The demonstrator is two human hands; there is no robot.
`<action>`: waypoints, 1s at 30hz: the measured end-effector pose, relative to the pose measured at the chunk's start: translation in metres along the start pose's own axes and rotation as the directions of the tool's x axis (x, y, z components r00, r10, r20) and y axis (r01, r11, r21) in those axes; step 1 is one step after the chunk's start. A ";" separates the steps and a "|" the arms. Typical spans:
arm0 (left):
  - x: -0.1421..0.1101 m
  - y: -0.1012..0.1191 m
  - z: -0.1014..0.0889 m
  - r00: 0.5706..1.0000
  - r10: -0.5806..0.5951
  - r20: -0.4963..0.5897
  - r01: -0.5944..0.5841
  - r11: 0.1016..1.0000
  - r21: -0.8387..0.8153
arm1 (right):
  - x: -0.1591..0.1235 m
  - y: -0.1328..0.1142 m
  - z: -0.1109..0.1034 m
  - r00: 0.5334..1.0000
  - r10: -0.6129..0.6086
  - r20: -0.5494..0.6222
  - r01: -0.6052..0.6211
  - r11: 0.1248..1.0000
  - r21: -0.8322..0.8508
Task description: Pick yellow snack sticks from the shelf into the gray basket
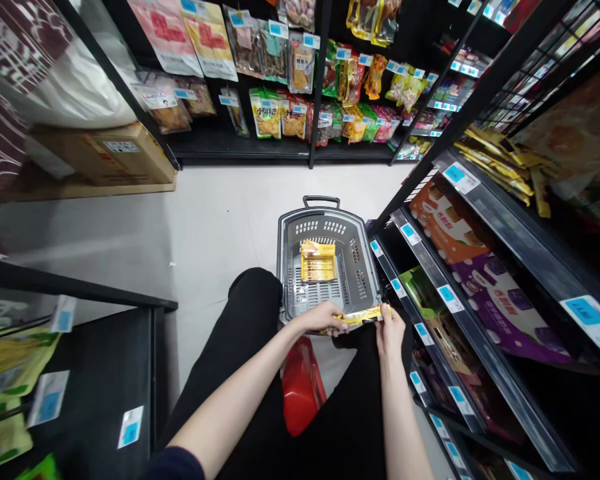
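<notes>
Stretched between my two hands are long, thin yellow snack sticks in shiny wrappers; how many cannot be made out. My left hand pinches their left end, over the near rim of the basket. At the right end, my right hand has its thumb and fingers closed on them. The grey shopping basket stands on the floor before my knees. Inside it lies an open yellow box with a row of similar yellow sticks in it. Part of my left fingers is hidden behind the wrappers.
Shelves with boxes and price tags rise close on my right, with loose yellow sticks on an upper one. Hanging snack bags fill the rack ahead. A cardboard box stands far left. Something red is between my legs.
</notes>
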State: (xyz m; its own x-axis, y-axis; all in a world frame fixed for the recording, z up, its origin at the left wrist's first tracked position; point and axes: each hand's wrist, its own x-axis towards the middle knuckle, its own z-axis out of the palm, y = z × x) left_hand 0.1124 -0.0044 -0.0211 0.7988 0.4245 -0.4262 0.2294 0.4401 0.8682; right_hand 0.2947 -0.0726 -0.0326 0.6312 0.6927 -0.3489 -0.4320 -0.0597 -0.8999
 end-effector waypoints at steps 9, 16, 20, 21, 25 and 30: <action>0.000 -0.007 -0.003 0.989 -0.148 0.003 0.142 0.945 -0.296 | 0.008 0.001 -0.010 0.993 -0.079 0.086 0.065 0.987 0.147; 0.012 -0.012 -0.011 0.956 -0.034 -0.291 -0.064 0.945 -0.322 | 0.005 0.001 -0.005 0.993 -0.020 0.115 0.009 0.995 0.102; 0.012 -0.011 -0.012 0.931 0.007 -0.365 -0.147 0.922 -0.358 | 0.002 -0.002 -0.003 0.996 -0.001 0.094 -0.003 0.999 0.042; 0.012 -0.010 -0.012 0.928 0.019 -0.372 -0.168 0.913 -0.372 | 0.002 -0.002 -0.003 0.996 -0.009 0.083 0.006 0.999 0.034; 0.011 -0.007 -0.010 0.917 0.062 -0.394 -0.244 0.869 -0.431 | 0.003 -0.002 -0.004 0.998 0.008 0.062 -0.011 0.998 0.063; 0.010 -0.004 -0.009 0.909 0.089 -0.408 -0.289 0.839 -0.462 | 0.003 0.001 -0.002 0.996 0.046 0.077 -0.052 0.996 0.076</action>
State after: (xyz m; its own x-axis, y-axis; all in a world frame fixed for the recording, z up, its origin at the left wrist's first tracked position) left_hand 0.1144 0.0049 -0.0304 0.5196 0.7475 -0.4138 -0.2954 0.6117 0.7339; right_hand 0.2974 -0.0719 -0.0347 0.5593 0.7422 -0.3691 -0.5121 -0.0408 -0.8580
